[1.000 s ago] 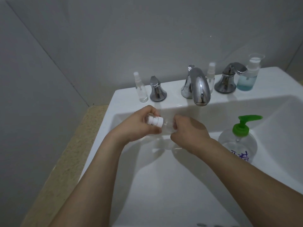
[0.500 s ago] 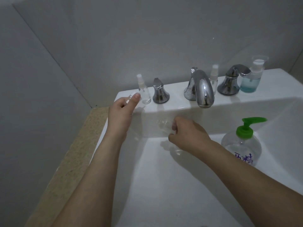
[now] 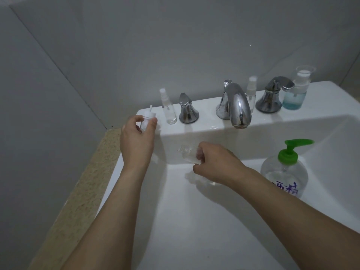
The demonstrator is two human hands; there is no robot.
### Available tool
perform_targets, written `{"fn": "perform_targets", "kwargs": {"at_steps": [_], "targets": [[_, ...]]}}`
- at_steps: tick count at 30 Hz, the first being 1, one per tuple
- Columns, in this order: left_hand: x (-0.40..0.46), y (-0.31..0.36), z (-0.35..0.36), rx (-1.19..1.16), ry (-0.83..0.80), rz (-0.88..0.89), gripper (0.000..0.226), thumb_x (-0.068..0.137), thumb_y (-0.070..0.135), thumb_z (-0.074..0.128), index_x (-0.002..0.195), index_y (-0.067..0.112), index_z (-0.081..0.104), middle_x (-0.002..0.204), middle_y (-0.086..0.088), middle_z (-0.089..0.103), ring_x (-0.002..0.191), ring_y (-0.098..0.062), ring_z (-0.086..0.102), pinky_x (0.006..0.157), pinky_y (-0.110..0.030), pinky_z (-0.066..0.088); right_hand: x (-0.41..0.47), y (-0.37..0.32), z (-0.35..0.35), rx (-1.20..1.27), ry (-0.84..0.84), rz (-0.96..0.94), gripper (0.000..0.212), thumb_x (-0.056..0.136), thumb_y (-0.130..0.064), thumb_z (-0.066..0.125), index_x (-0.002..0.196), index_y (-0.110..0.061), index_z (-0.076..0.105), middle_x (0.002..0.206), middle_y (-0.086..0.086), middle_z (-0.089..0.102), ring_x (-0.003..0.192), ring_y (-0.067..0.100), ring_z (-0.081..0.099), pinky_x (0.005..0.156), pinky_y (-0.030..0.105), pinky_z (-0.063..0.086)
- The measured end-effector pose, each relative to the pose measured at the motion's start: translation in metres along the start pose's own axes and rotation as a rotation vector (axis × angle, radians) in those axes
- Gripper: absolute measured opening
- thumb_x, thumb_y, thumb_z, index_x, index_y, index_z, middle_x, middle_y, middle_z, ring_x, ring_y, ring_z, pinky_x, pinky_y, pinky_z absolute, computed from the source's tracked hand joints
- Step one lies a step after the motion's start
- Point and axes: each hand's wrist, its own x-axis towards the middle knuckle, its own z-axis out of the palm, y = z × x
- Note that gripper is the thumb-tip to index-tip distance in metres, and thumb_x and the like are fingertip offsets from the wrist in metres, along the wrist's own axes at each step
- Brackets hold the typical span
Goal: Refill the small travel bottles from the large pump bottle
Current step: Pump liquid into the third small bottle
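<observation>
Clear plastic, uncapped, the small bottle lies tilted in the right hand, whose fingers are curled round its body over the white sink. At the sink's back left corner the left hand pinches the white spray cap between thumb and fingertips, beside a small spray bottle. To the right, in the basin, stands the large pump bottle with its green pump.

2 bare forearms, no sleeves, no jewellery.
</observation>
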Motion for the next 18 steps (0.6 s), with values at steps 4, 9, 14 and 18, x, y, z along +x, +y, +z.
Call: {"fn": "perform_targets", "kwargs": {"at_steps": [4,9,14,18], "targets": [[-0.0011,-0.0018,0.0008,0.140,-0.017,-0.002,0.034,0.088,0.046,0.056,0.108,0.019,0.060,0.079,0.007,0.062,0.079,-0.018,0.060,0.068,-0.032,0.045,0.0006,-0.0001,0.0013,0.018,-0.007,-0.008,0.019,0.074,-0.030,0.064,0.088,-0.026,0.053,0.087,-0.008,0.062,0.081,0.016,0.059,0.071,0.028,0.048],[-0.0018,-0.0046,0.0034,0.202,-0.017,-0.001,0.037,0.087,0.046,0.057,0.109,0.016,0.061,0.084,0.005,0.063,0.086,-0.022,0.061,0.080,-0.039,0.050,-0.0001,-0.0009,0.0017,0.025,-0.023,-0.024,0.019,0.075,-0.031,0.065,0.087,-0.026,0.052,0.088,-0.009,0.060,0.082,0.015,0.058,0.070,0.027,0.046],[-0.0009,-0.0049,0.0061,0.245,-0.001,-0.019,0.035,0.088,0.046,0.056,0.107,0.017,0.063,0.091,0.002,0.067,0.090,-0.025,0.062,0.085,-0.043,0.050,-0.0003,-0.0029,0.0044,0.010,-0.030,-0.037,0.019,0.075,-0.031,0.066,0.088,-0.026,0.052,0.087,-0.010,0.060,0.082,0.014,0.057,0.072,0.028,0.047],[-0.0006,-0.0054,0.0066,0.276,-0.020,-0.012,0.031,0.087,0.044,0.055,0.103,0.019,0.066,0.093,0.002,0.069,0.091,-0.025,0.063,0.085,-0.042,0.050,-0.0005,-0.0025,0.0038,0.002,-0.031,-0.034,0.019,0.075,-0.031,0.066,0.088,-0.026,0.053,0.086,-0.010,0.060,0.082,0.015,0.057,0.072,0.028,0.047]]}}
